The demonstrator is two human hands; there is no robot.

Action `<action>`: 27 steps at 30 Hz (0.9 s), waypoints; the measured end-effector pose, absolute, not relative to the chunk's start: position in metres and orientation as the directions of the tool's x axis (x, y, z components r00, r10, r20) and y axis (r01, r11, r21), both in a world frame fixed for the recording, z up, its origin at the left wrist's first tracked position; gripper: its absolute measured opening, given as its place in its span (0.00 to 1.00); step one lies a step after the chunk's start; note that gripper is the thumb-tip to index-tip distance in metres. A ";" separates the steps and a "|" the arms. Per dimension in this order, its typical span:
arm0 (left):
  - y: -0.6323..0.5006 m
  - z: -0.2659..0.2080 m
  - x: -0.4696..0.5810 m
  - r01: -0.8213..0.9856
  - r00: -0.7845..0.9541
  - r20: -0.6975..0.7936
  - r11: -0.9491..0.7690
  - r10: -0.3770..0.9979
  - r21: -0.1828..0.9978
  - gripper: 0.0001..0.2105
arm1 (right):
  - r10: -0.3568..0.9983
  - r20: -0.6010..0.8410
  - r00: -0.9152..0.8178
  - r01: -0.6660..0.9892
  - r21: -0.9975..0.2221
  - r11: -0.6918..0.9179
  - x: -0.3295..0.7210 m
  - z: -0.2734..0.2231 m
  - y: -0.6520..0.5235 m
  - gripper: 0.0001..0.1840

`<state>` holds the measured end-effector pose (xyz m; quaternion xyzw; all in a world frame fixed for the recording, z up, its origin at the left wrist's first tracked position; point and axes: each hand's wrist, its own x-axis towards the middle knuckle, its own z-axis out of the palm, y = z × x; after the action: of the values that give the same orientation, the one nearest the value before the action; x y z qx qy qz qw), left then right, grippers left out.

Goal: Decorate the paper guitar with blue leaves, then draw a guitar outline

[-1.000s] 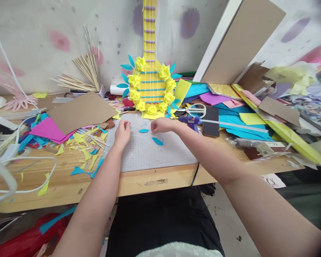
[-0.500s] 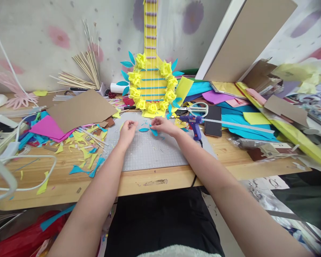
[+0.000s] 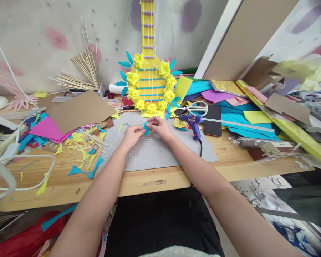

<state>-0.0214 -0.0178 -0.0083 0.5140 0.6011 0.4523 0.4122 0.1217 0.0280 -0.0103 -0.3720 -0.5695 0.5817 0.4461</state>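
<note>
Between my hands is a small blue paper leaf point(image 3: 146, 128), held above the grey cutting mat point(image 3: 155, 157). My right hand point(image 3: 159, 127) pinches it from the right, near its top. My left hand point(image 3: 133, 137) has its fingers closed at the leaf's lower left side. Just behind them stands a yellow guitar-shaped craft point(image 3: 152, 84) with white strings, yellow paper flowers round its body and blue leaves at both sides. A purple glue gun point(image 3: 194, 127) rests to the right of my right hand.
Scissors point(image 3: 199, 108) and a black phone point(image 3: 213, 120) lie right of the craft. Paper scraps point(image 3: 84, 153) and brown cardboard point(image 3: 81, 110) cover the left side. Blue felt-like sheets point(image 3: 238, 121) are piled at right. A white cable point(image 3: 52, 164) loops at far left.
My left hand has moved right to meet my right hand. The blue leaf is now raised off the mat between both hands. The view has shifted slightly.
</note>
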 end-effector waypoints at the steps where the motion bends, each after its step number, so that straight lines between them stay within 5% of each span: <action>1: -0.018 -0.006 -0.021 0.231 -0.128 -0.034 0.063 0.991 0.971 0.05 | 0.942 0.098 -0.321 -0.107 -0.992 0.066 0.122 -0.012 0.028 0.18; 9: -0.018 -0.004 -0.020 0.196 -0.203 -0.078 0.119 0.976 0.973 0.07 | 0.979 0.079 -0.190 -0.067 -0.995 0.067 0.128 -0.020 0.037 0.16; 16: -0.015 -0.009 -0.022 0.167 -0.206 -0.041 0.076 0.978 0.983 0.09 | 0.912 0.041 -0.409 -0.077 -0.997 0.010 0.124 -0.015 0.026 0.19; 27: -0.015 -0.009 -0.024 0.144 -0.168 -0.058 0.083 0.984 0.986 0.10 | 0.941 0.014 -0.338 -0.033 -0.999 0.003 0.121 -0.020 0.028 0.13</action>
<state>-0.0241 -0.0151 -0.0089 0.4756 0.5931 0.4820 0.4356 0.1210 0.0279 -0.0200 -0.3963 -0.5725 0.5842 0.4170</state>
